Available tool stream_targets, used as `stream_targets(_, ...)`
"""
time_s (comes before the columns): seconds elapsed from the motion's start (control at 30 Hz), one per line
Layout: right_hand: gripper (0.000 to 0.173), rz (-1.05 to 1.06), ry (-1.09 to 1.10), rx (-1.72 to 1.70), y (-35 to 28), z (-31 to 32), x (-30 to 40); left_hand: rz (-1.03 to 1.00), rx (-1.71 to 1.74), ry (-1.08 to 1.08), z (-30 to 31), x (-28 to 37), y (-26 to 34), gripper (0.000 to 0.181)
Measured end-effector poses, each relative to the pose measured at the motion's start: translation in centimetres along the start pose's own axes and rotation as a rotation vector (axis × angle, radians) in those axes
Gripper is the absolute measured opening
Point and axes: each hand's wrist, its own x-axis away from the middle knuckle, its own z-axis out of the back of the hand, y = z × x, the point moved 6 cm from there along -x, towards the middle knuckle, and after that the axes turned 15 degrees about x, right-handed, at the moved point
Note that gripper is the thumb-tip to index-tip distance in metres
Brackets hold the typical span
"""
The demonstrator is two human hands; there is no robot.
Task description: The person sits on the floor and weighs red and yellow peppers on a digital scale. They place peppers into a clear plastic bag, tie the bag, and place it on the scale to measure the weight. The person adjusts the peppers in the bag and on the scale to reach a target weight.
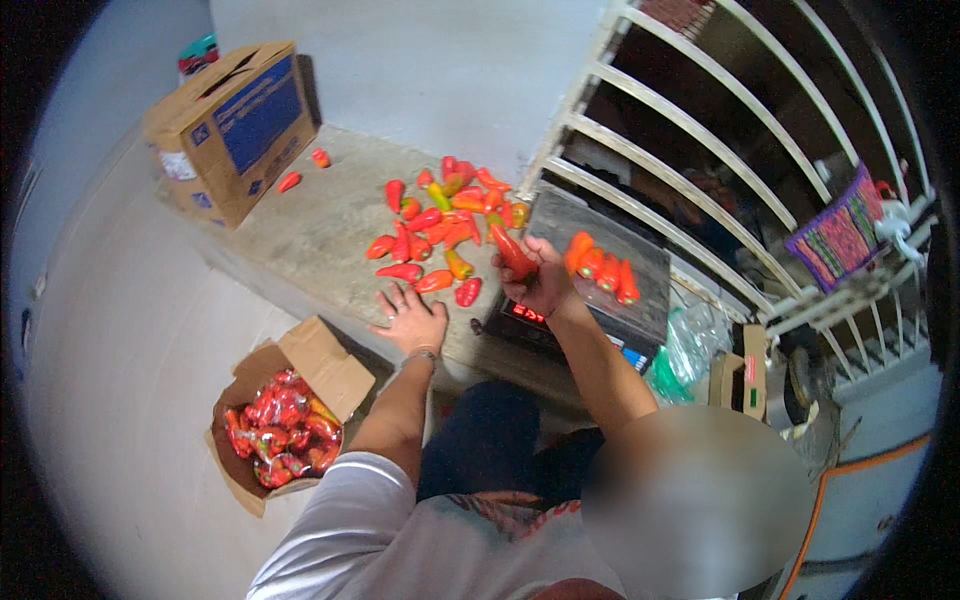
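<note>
My right hand grips a long red pepper, pointing up and to the left, above the near left corner of a dark digital scale with a lit red display. Several orange-red peppers lie in a row on the scale's platform. My left hand rests with spread fingers on the edge of the concrete ledge, holding nothing. Just beyond its fingertips, a loose pile of red, orange and greenish peppers covers part of the ledge.
An open cardboard box at lower left holds bagged red peppers. A larger carton stands on the ledge's far left, two small peppers beside it. White metal bars rise behind the scale. Clear and green plastic bags lie right of it.
</note>
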Motion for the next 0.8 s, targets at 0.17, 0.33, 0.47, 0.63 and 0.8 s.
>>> stream_targets(0.17,0.035,0.171,0.099,0.076,-3.6,2.2,5.7,-0.031,0.024,0.047,-0.2,0.1,0.0,0.060)
stream_targets(0.33,0.033,0.331,0.512,0.166,-9.0,7.6,11.9,-0.049,0.016,0.072,-0.3,0.4,0.1,0.058)
stream_targets(0.47,0.044,0.389,0.521,0.555,-12.2,8.5,15.0,-0.052,0.021,0.075,-0.1,0.5,0.1,0.058)
stream_targets(0.63,0.049,0.391,0.893,1.395,-11.9,10.6,14.7,-0.025,-0.012,0.016,-0.1,0.5,0.3,0.063)
stream_targets(0.8,0.053,0.248,1.025,1.957,-10.4,10.5,12.6,-0.038,0.016,0.035,0.1,0.6,0.5,0.059)
